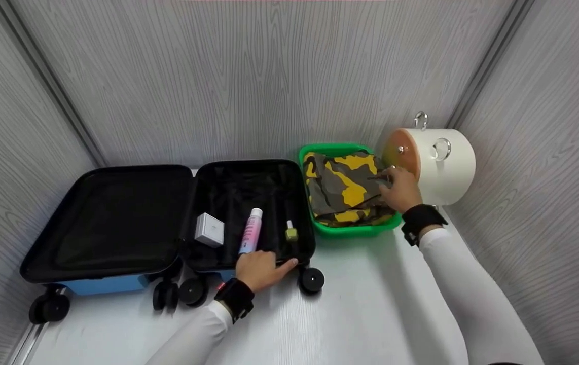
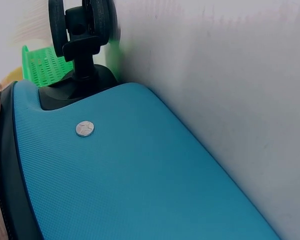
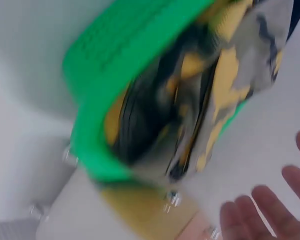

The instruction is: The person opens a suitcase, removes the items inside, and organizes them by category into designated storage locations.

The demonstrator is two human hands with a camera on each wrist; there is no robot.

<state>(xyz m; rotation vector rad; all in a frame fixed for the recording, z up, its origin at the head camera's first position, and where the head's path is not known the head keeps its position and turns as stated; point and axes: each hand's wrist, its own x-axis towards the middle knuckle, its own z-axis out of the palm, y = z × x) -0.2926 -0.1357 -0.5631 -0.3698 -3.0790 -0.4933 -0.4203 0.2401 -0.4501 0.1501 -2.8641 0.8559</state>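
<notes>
An open black-lined suitcase (image 1: 132, 223) lies with both halves spread. My left hand (image 1: 260, 270) rests on the near rim of its right half, thumb extended along the edge; its other fingertips are hidden in the head view. Inside that half lie a white box (image 1: 210, 230), a pink-and-blue bottle (image 1: 252, 232) with a white cap, and a small yellow-green bottle (image 1: 291, 232). My right hand (image 1: 402, 190) is over a green basket (image 1: 348, 231) of folded camouflage cloth (image 1: 342, 187). In the right wrist view its fingers (image 3: 272, 200) are spread, apart from the cloth.
A white cylindrical pot (image 1: 446, 165) with an orange-brown lid and ring handles lies on its side right of the basket. Black suitcase wheels (image 1: 312, 280) stick out toward the front. Grey wood-grain walls (image 1: 249, 76) enclose the white surface (image 1: 350, 309).
</notes>
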